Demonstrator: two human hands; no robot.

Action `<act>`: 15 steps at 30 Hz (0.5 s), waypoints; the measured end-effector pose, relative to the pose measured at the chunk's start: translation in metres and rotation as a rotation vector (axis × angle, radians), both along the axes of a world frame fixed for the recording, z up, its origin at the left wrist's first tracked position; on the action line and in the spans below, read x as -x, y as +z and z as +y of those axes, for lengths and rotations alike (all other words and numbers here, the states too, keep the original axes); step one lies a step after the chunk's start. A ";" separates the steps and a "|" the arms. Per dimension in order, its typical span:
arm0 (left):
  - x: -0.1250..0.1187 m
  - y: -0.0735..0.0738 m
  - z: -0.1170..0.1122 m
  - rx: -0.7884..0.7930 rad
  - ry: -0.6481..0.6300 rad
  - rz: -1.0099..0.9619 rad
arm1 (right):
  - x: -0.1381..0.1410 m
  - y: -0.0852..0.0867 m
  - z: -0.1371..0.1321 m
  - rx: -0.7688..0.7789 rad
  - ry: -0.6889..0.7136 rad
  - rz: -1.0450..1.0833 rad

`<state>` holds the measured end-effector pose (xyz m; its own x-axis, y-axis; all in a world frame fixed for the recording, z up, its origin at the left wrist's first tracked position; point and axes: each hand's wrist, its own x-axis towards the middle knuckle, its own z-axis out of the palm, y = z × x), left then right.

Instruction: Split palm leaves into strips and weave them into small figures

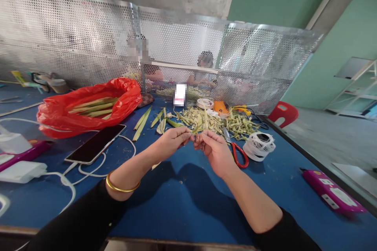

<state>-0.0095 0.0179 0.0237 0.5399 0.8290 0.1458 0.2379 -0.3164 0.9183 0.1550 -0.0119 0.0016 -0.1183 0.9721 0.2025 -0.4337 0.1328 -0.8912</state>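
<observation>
Over the middle of the blue table (176,211), my left hand (173,141) and my right hand (213,151) meet almost fingertip to fingertip. Both are closed in a pinch; what lies between the fingers is too small to make out. Behind them spreads a heap of pale green leaf strips (203,119). Scissors with red handles (240,157) lie just right of my right hand, their blades toward the heap. A roll of white tape or ribbon (259,147) stands beyond the scissors. Long green leaf pieces (142,123) lie to the left of my left hand.
A red plastic bag (59,110) holding long leaves stands at left. Nearer lie a black-screened phone (96,145), white cables and chargers (25,170). A purple device (332,192) is at right. A perforated metal screen (182,43) closes the back, with people behind it.
</observation>
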 end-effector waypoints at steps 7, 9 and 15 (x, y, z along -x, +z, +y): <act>-0.005 0.003 -0.005 -0.326 0.222 0.208 | 0.004 0.000 -0.006 -0.135 -0.118 -0.258; -0.007 0.002 -0.006 -0.381 0.292 0.255 | 0.005 0.002 -0.010 -0.223 -0.148 -0.372; -0.008 0.001 -0.008 -0.454 0.326 0.365 | 0.008 0.006 -0.024 -0.473 -0.225 -0.649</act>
<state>-0.0015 0.0102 0.0246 0.3530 0.8574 0.3745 0.6574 -0.5121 0.5528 0.1470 -0.0362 0.0079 -0.1653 0.8161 0.5538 0.2290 0.5779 -0.7833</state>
